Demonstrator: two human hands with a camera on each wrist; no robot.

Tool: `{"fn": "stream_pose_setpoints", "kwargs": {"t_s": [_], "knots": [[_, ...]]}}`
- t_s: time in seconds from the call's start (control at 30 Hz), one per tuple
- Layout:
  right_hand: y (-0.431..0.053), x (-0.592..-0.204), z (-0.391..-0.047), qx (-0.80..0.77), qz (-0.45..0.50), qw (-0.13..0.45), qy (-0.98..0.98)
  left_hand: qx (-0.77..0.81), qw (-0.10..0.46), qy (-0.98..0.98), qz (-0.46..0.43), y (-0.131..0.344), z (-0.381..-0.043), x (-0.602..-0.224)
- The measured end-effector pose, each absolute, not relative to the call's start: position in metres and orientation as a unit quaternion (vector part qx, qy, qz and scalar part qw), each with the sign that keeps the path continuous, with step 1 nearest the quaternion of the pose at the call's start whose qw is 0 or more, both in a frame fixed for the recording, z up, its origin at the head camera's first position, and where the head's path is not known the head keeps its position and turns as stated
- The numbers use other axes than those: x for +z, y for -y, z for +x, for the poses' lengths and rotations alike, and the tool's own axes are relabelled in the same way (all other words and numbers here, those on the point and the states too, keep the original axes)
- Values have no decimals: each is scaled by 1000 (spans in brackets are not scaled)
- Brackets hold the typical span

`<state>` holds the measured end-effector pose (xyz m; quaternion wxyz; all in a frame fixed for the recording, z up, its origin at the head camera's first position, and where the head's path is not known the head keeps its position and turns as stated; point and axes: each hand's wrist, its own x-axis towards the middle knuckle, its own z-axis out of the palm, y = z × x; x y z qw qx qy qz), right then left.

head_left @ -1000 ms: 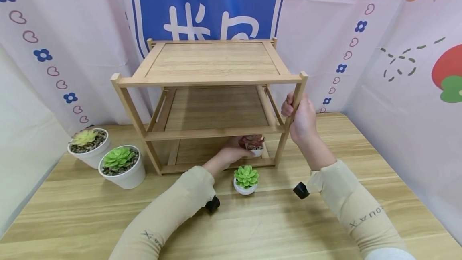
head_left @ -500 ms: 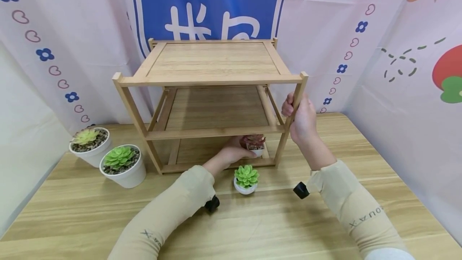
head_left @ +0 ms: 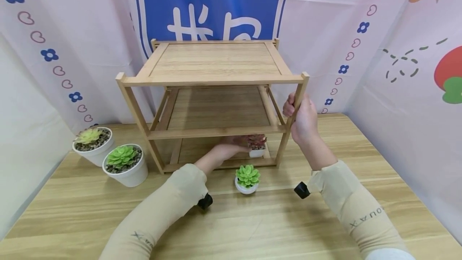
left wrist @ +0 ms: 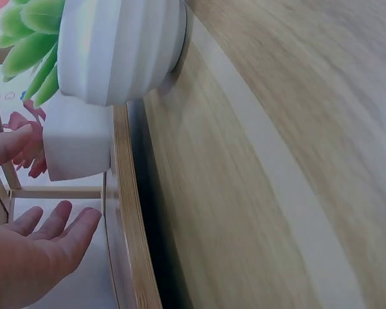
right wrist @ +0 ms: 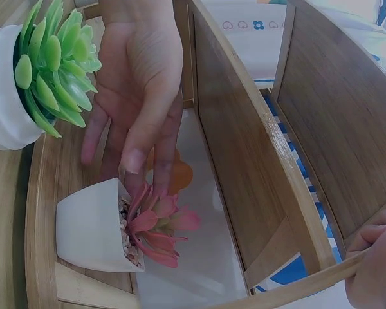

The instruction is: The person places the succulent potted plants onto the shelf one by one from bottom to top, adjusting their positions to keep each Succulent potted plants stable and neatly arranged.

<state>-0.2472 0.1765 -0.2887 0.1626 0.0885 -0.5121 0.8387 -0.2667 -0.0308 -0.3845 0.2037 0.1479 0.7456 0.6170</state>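
Note:
A red succulent in a square white pot (right wrist: 93,228) stands on the bottom shelf of the wooden rack (head_left: 216,133), near its right end. My left hand (right wrist: 138,96) is just left of that pot, fingers extended and apart from it in the left wrist view. With curled fingers, my right hand (head_left: 303,117) grips the rack's front right post (head_left: 296,101). In front of the rack, a green succulent in a small round white pot (head_left: 247,179) sits on the table; it also shows at the top of the left wrist view.
Two larger white pots stand on the table left of the rack: one with a bright green succulent (head_left: 124,165), one with a yellowish succulent (head_left: 94,145). The rack's middle shelf (head_left: 216,107) hangs over the left hand. Printed curtains (head_left: 325,19) close off the back and sides.
My left hand has let go of the red succulent's pot and drawn away to the left. The pot stays on the bottom shelf. My right hand keeps its grip on the post.

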Motion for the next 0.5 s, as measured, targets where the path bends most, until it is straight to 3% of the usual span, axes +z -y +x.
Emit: {"fn": "stream_pose_setpoints", "kwargs": {"t_s": [0.17,0.5], "knots": [[-176,-289,-247,839,90,163,512,585,194,-782,92,41,-263,-382],[-176,-290,-248,839,93,168,510,574,197,-787,111,54,-257,-382]]}}
